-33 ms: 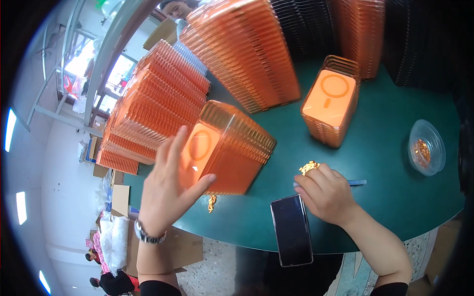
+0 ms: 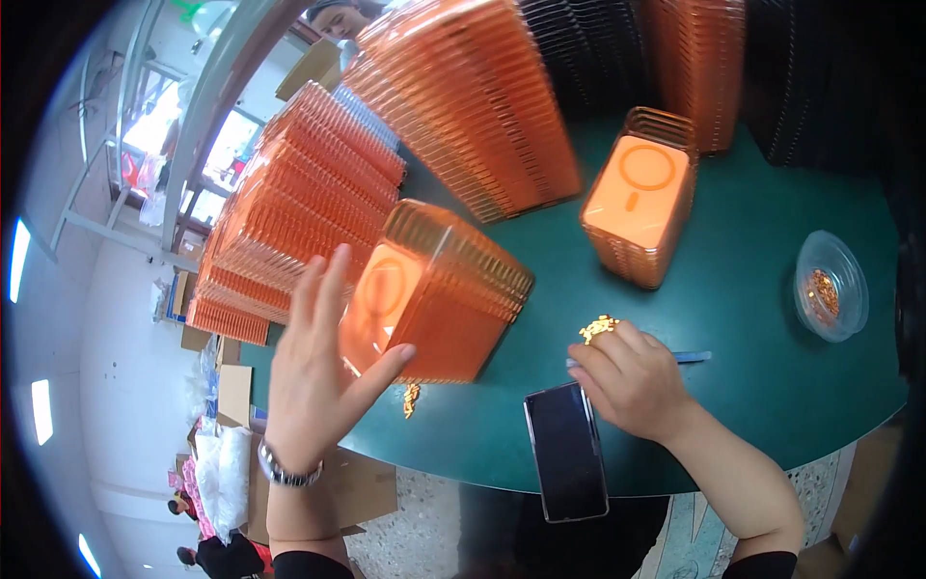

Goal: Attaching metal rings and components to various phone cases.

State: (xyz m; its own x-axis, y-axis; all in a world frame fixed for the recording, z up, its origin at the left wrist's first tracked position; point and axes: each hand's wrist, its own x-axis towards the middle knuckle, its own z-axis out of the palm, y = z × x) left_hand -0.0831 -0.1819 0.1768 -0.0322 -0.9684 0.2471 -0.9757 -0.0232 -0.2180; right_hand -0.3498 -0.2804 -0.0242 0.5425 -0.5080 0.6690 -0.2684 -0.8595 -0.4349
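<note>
My left hand is open, fingers stretched and thumb apart, beside a tilted stack of clear orange phone cases. Whether it touches the stack's near face I cannot tell. My right hand is closed, its fingers curled around a slim blue stick-like tool that pokes out on both sides. Just beyond these fingertips lies a small heap of tiny gold pieces. More gold pieces lie by the tilted stack's lower edge. A dark-screened phone rests at the table's near edge, left of my right wrist.
Another orange case stack stands on the green table. Taller orange stacks and black stacks line the back. A clear round bowl with gold-orange bits sits at the right. Other people are in the background.
My left hand has shifted slightly left, its fingers blurred by motion. The whole view has slid a little. My right hand stays beside the gold heap.
</note>
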